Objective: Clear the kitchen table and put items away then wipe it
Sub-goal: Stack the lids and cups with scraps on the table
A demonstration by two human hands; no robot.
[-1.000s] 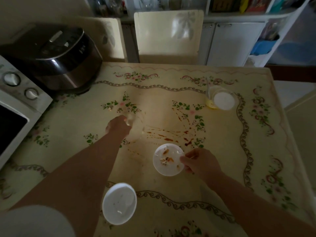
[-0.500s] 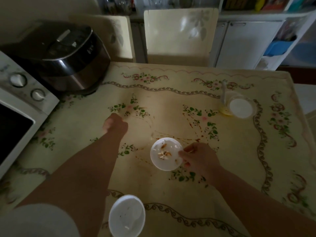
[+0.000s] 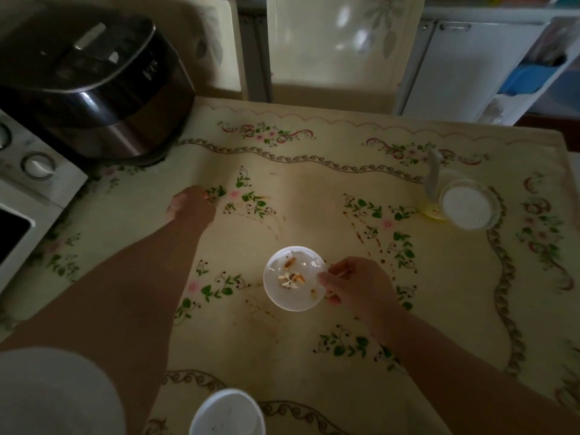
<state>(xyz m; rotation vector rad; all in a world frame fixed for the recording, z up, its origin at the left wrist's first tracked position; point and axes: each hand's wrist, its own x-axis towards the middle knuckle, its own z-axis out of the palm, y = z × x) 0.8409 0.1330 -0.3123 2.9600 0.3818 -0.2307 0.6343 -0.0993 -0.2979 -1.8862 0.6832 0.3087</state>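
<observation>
Your right hand (image 3: pixel 361 287) pinches the right rim of the small white dish (image 3: pixel 293 279), thumb on top and fingers curled beneath. The dish is at the middle of the table (image 3: pixel 314 340), and whether it rests on the cloth or is lifted clear cannot be told. A few brown food scraps (image 3: pixel 290 276) lie in it.

Your left hand (image 3: pixel 191 205) is extended to the table's left part, beside a flower motif. Its fingers are hidden behind the knuckles, so its grip cannot be told.

A white bowl (image 3: pixel 227 412) sits at the near edge, cut off by the frame. A clear cup (image 3: pixel 469 208) with white contents stands far right. Reddish smears (image 3: pixel 361 235) mark the cloth between the dish and the cup.

A rice cooker (image 3: pixel 94 76) and a microwave (image 3: pixel 28 189) occupy the left side. A chair (image 3: pixel 339 48) stands at the far edge.
</observation>
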